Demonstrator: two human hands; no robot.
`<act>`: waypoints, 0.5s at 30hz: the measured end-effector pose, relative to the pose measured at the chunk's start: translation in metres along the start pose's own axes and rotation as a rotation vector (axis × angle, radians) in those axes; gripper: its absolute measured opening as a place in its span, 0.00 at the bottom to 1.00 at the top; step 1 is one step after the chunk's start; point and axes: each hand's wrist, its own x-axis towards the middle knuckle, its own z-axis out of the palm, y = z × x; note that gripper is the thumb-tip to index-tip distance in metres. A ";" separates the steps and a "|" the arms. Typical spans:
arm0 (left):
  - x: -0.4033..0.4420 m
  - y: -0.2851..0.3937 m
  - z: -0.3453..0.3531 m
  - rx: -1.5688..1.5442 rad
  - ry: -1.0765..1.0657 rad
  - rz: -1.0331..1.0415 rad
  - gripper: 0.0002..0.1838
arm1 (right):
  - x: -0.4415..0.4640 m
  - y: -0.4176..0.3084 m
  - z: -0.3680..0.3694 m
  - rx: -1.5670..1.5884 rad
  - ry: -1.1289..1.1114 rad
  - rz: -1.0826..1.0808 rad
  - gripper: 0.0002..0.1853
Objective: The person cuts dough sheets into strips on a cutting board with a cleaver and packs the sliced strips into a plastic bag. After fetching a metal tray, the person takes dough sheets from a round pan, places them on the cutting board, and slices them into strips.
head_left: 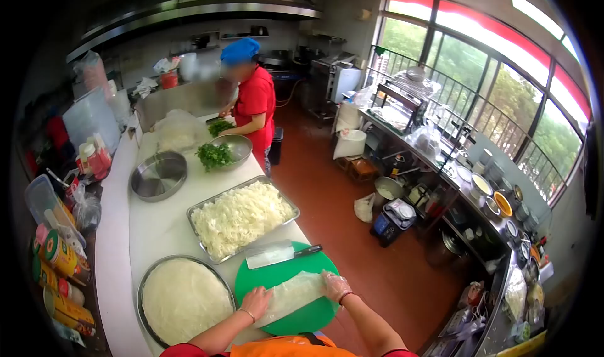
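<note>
Sheet [290,297]: I'm seeing it lying thin, pale
Left hand [257,303]: fingers pinching one end
Right hand [335,286]: filmy-gloved fingers pinching the other
Board [309,320]: lying round

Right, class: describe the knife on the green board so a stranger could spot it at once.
On the long white counter, find the round green board at the near end. The knife lies at its far edge, between the tray and the pale sheet. Unlike them, it has a broad, flat blade and a black handle.
</note>
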 end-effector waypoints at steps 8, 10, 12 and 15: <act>-0.005 -0.044 0.007 -0.067 0.272 0.036 0.35 | -0.012 -0.012 0.008 0.067 0.183 0.159 0.30; 0.002 -0.047 0.010 -0.083 0.245 0.054 0.36 | -0.017 -0.012 -0.002 0.048 0.221 0.176 0.30; 0.006 -0.053 0.008 -0.081 0.229 0.069 0.37 | -0.016 -0.018 -0.003 0.052 0.192 0.178 0.30; 0.013 -0.060 0.005 -0.027 0.242 0.106 0.37 | -0.001 -0.030 -0.005 0.001 0.302 0.107 0.30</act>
